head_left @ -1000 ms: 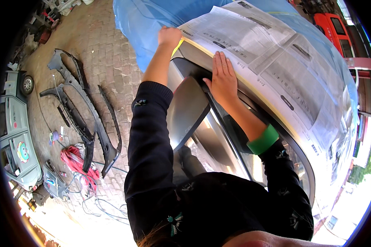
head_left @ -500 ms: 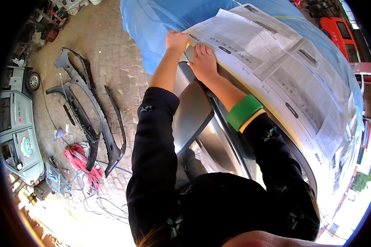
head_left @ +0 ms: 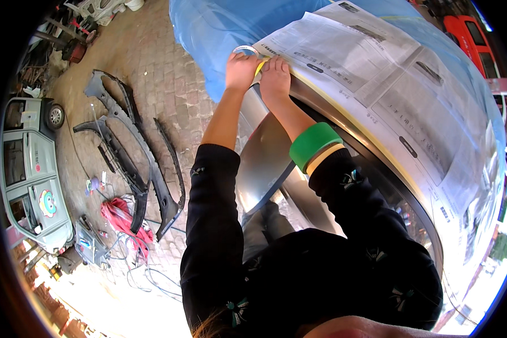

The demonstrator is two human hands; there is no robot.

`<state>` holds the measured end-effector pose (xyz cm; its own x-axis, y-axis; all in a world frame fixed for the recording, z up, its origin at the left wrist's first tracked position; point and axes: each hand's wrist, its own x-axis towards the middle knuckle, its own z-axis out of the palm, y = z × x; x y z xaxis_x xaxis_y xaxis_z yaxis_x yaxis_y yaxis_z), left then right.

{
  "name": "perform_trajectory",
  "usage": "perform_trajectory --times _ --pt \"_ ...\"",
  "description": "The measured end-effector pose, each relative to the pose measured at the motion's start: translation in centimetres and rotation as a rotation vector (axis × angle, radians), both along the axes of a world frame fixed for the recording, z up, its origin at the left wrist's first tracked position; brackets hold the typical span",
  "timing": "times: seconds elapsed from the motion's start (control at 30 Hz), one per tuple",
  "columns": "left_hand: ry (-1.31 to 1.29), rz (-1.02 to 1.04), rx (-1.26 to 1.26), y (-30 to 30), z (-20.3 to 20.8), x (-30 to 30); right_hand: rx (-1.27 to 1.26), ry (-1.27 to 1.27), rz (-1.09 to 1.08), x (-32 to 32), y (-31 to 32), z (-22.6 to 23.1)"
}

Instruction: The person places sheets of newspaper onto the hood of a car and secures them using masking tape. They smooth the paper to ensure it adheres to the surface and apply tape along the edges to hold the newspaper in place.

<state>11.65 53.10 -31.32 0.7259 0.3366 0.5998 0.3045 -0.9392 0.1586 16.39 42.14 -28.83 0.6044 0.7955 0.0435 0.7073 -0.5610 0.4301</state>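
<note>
A: From the head view, where is the tape?

B: The roll (head_left: 245, 51) is clamped in the left hand (head_left: 239, 70), at the paper (head_left: 372, 67) edge on the car (head_left: 276, 163). The yellow strip (head_left: 260, 66) runs to the right hand (head_left: 275, 79), whose fingers press flat on it, gripping nothing.

A: How to lay it well?

B: I'd keep the strip taut, half on paper, half on the body, and rub it down without creases beside the blue sheet (head_left: 208, 34).
</note>
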Motion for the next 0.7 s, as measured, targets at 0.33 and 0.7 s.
perform_trajectory --times 0.33,0.7 --pt "0.471 0.467 -0.618 0.9 -2.2 -20.5 0.04 0.207 0.031 -0.2 -0.9 1.6" --pt "-0.088 -0.297 -0.911 -23.6 19.2 -21.5 0.872 0.953 0.178 -5.4 -1.8 9.7"
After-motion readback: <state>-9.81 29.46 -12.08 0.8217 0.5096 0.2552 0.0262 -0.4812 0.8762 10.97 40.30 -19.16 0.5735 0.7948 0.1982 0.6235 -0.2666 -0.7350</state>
